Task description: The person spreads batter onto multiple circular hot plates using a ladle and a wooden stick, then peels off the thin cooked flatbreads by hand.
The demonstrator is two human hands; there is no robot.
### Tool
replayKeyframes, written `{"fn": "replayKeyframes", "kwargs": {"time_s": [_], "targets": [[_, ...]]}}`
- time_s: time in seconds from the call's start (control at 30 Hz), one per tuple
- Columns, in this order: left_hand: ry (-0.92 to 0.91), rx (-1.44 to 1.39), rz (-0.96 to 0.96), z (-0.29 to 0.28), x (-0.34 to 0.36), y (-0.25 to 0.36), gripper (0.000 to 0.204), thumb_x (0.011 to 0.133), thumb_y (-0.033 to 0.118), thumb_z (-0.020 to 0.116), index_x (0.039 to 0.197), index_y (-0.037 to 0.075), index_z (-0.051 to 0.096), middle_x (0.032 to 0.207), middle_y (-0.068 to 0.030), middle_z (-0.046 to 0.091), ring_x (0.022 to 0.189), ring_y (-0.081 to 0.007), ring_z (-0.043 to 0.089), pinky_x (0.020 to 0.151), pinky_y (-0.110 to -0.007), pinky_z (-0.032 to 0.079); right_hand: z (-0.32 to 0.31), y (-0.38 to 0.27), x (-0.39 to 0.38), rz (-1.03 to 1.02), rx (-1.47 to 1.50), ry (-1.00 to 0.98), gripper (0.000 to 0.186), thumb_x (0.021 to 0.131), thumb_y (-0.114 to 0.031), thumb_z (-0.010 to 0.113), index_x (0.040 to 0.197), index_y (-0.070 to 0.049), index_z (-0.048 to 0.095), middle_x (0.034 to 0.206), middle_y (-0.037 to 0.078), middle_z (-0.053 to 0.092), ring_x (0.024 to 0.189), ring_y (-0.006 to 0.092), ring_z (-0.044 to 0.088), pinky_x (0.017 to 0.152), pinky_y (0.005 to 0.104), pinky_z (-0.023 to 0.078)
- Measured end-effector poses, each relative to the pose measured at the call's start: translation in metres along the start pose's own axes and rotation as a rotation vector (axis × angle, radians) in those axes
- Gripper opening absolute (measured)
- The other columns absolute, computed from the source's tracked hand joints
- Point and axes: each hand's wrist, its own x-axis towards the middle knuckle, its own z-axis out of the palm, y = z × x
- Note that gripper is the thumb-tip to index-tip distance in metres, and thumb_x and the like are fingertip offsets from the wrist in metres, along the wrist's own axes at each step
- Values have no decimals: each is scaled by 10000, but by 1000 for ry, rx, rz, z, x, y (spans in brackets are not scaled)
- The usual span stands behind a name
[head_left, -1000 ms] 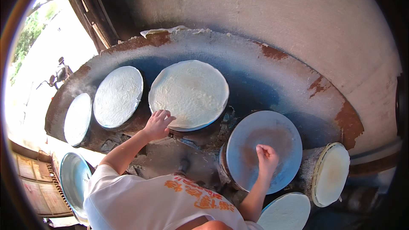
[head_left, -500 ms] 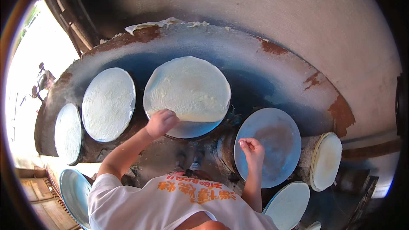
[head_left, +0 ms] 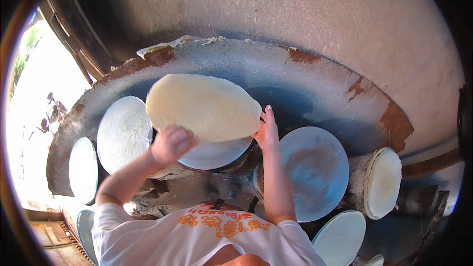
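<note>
A thin round pancake [head_left: 202, 106], pale and slightly browned, is lifted off the middle round griddle [head_left: 217, 154], whose near part shows below it. My left hand [head_left: 173, 146] is closed on the near left edge of the pancake. At its right edge is my right hand [head_left: 267, 130], gripping the rim with some fingers while one finger points up. The pancake hides the far part of the griddle. Just right of my right forearm stands a bare griddle [head_left: 315, 172] with a brownish patch.
To the left stand two griddles covered in white, a larger one [head_left: 124, 133] and a smaller one [head_left: 83, 170]. A stack of pale pancakes [head_left: 384, 182] is at the right, and another pale disc [head_left: 341, 239] sits nearer. A curved ledge [head_left: 305, 79] with rusty patches runs behind.
The pancake has come up off the middle griddle and hangs between both hands. My right hand has moved from the bare griddle to the pancake's right edge.
</note>
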Motion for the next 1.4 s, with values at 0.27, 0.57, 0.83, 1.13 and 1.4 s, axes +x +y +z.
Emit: {"fn": "replayKeyframes", "kwargs": {"time_s": [0.27, 0.57, 0.83, 1.13, 1.4], "targets": [[-153, -289, -685, 83, -84, 8, 419, 716, 52, 705, 1124, 40, 611, 1055, -168, 607, 1035, -365, 553, 897, -436, 447, 20, 50, -73, -784, -1230, 336, 456, 850, -148, 603, 1280, -56, 482, 776, 154, 671, 678, 271, 662, 634, 368, 527], [-235, -1429, -487, 161, 76, -20, 358, 895, 120, 575, 1234, 12, 540, 1167, -75, 579, 1073, -165, 526, 950, -300, 384, 3, 46, -338, -1145, -1007, 432, 514, 820, -39, 586, 1320, -95, 477, 1036, 161, 649, 789, 223, 671, 702, 310, 548], [-506, -1593, 225, 111, 343, 417, 213, 866, 234, 659, 938, 36, 626, 800, 37, 564, 744, -55, 494, 668, -231, 414, -165, 36, -683, -1094, -517, 1058, 119, 841, 2, 643, 959, -10, 632, 835, 8, 676, 743, 72, 625, 666, 210, 497], [442, -1244, 957, 12, 478, 789, 133, 767, 97, 671, 898, 99, 649, 880, -97, 630, 857, -269, 599, 781, -371, 482, -334, -69, -1019, -1105, -748, 1911, 251, 808, 33, 608, 1042, -11, 687, 806, 35, 677, 677, 79, 605, 590, 213, 472], [-18, -1186, 640, 190, 401, 1011, 149, 779, 188, 672, 920, 137, 671, 896, -70, 604, 883, -290, 588, 778, -401, 485, -601, 19, -1053, -963, -503, 1966, 318, 770, 40, 541, 1040, -10, 702, 972, 66, 704, 886, 139, 633, 815, 259, 473]]}}
